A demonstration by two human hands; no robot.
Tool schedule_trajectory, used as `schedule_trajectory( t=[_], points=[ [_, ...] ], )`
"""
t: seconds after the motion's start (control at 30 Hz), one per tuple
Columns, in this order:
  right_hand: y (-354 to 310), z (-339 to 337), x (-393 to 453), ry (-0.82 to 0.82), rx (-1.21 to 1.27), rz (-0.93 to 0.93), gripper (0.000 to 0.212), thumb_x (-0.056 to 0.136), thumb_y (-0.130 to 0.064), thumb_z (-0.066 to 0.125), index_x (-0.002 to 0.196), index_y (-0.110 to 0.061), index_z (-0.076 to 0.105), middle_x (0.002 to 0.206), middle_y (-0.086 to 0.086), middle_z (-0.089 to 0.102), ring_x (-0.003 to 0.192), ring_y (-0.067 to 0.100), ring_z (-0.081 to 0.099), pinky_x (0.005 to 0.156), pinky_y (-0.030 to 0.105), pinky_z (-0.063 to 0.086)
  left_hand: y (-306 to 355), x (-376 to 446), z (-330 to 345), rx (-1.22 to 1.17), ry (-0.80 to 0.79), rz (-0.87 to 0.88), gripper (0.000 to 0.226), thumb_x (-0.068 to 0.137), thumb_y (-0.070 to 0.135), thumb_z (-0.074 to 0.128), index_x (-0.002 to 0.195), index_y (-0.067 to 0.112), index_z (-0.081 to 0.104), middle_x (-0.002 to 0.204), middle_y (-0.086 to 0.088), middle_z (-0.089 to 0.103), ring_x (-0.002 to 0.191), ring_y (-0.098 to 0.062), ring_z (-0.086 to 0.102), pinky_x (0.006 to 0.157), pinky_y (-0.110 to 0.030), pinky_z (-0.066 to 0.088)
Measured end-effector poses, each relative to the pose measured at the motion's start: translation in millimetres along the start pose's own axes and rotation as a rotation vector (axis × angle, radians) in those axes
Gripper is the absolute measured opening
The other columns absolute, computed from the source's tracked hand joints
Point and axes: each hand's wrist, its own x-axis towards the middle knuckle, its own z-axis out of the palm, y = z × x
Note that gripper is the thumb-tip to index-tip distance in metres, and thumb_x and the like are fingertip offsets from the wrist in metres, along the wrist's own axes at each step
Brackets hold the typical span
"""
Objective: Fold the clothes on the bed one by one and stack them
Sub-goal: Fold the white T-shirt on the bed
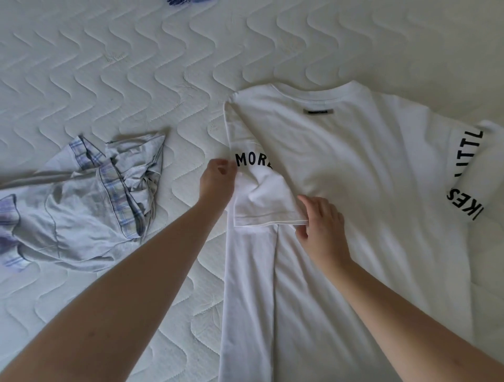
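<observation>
White T-shirt (pixel 354 174): laid flat, back up, on the quilted mattress (pixel 122 68), right of centre; small dark label below the collar; black lettering on both sleeves. Its left edge is folded inward in a long strip, the sleeve (pixel 261 196) turned down over it. Left hand (pixel 216 182): fingers closed in a pinch on the sleeve's outer edge beside the letters "MORE". Right hand (pixel 320 220): thumb and fingers closed on the sleeve's hem corner. Grey garment with plaid trim (pixel 81 201): crumpled, unfolded, well left of the shirt. Blue fabric (pixel 185 2): a scrap at the top edge, kind unclear.
</observation>
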Motion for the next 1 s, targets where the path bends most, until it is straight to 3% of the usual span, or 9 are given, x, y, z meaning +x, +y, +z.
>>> schedule_trajectory(
  t=[0.13, 0.27, 0.33, 0.43, 0.5, 0.57, 0.7, 0.83, 1.0],
  points=[
    [-15, 3, 11, -0.09, 0.098, -0.167, 0.077, 0.068, 0.0, 0.062, 0.142, -0.012, 0.046, 0.141, 0.008, 0.048, 0.128, 0.031, 0.046, 0.102, 0.043, 0.036, 27, 50, -5, -0.073, 0.015, 0.014, 0.033, 0.096, 0.036, 0.057, 0.122, 0.016, 0.06, 0.105, 0.002, 0.068, 0.093, -0.017, 0.064, 0.08, -0.031, 0.052],
    [-33, 10, 24, -0.096, 0.102, -0.165, 0.079, 0.072, 0.0, 0.064, 0.146, -0.016, 0.042, 0.151, 0.005, 0.04, 0.135, 0.03, 0.04, 0.109, 0.047, 0.035, 56, 90, -9, -0.096, 0.002, 0.061, 0.034, 0.093, 0.035, 0.063, 0.121, 0.016, 0.064, 0.093, 0.009, 0.065, 0.084, -0.009, 0.061, 0.067, -0.019, 0.046],
    [-34, 10, 30, -0.096, 0.084, -0.145, 0.083, 0.073, -0.002, 0.071, 0.148, -0.015, 0.038, 0.152, 0.007, 0.038, 0.136, 0.031, 0.038, 0.111, 0.046, 0.033, 66, 105, -10, -0.106, -0.032, 0.058, 0.034, 0.091, 0.032, 0.066, 0.121, 0.015, 0.066, 0.091, 0.008, 0.065, 0.081, -0.008, 0.06, 0.071, -0.019, 0.048],
    [-25, 10, 32, -0.121, 0.072, -0.108, 0.087, 0.074, -0.006, 0.075, 0.15, -0.013, 0.033, 0.149, 0.008, 0.04, 0.135, 0.031, 0.038, 0.113, 0.042, 0.031, 79, 121, -11, -0.057, -0.092, 0.068, 0.014, 0.092, 0.027, 0.067, 0.1, 0.016, 0.071, 0.08, -0.001, 0.066, 0.076, -0.016, 0.059, 0.077, -0.03, 0.052],
    [-19, 10, 33, -0.133, 0.053, -0.068, 0.09, 0.071, -0.006, 0.078, 0.149, -0.012, 0.034, 0.14, 0.01, 0.047, 0.128, 0.031, 0.044, 0.109, 0.042, 0.034, 89, 131, -12, 0.071, -0.086, 0.103, 0.019, 0.092, 0.026, 0.066, 0.075, 0.019, 0.066, 0.069, 0.001, 0.063, 0.064, -0.015, 0.057, 0.064, -0.027, 0.049],
    [-15, 11, 32, -0.131, 0.052, -0.027, 0.088, 0.068, -0.004, 0.08, 0.146, -0.008, 0.04, 0.125, 0.014, 0.054, 0.114, 0.035, 0.052, 0.101, 0.045, 0.042, 97, 140, -12, 0.197, -0.073, 0.128, 0.026, 0.092, 0.025, 0.064, 0.067, 0.019, 0.061, 0.065, 0.002, 0.061, 0.057, -0.013, 0.053, 0.051, -0.023, 0.043],
    [-13, 11, 25, -0.108, 0.052, -0.015, 0.076, 0.067, 0.002, 0.079, 0.138, -0.004, 0.05, 0.101, 0.017, 0.059, 0.089, 0.039, 0.06, 0.078, 0.045, 0.053, 102, 149, -4, 0.388, -0.078, 0.179, 0.021, 0.093, 0.03, 0.064, 0.079, 0.014, 0.062, 0.073, 0.001, 0.06, 0.072, -0.018, 0.055, 0.064, -0.027, 0.045],
    [-8, 11, 17, -0.095, 0.09, -0.033, 0.072, 0.068, 0.003, 0.079, 0.135, -0.001, 0.053, 0.091, 0.019, 0.059, 0.073, 0.039, 0.062, 0.059, 0.042, 0.053, 92, 146, 5, 0.352, -0.017, 0.197, 0.014, 0.096, 0.027, 0.056, 0.088, 0.016, 0.059, 0.084, 0.001, 0.058, 0.078, -0.018, 0.052, 0.065, -0.027, 0.041],
    [2, 16, 7, -0.019, 0.047, -0.164, 0.064, 0.069, 0.01, 0.076, 0.129, -0.008, 0.062, 0.086, 0.012, 0.055, 0.07, 0.031, 0.057, 0.06, 0.038, 0.052, 78, 141, 9, 0.351, 0.036, 0.282, 0.016, 0.099, 0.018, 0.049, 0.098, 0.013, 0.063, 0.096, -0.009, 0.065, 0.083, -0.026, 0.059, 0.065, -0.029, 0.044]
  ],
)
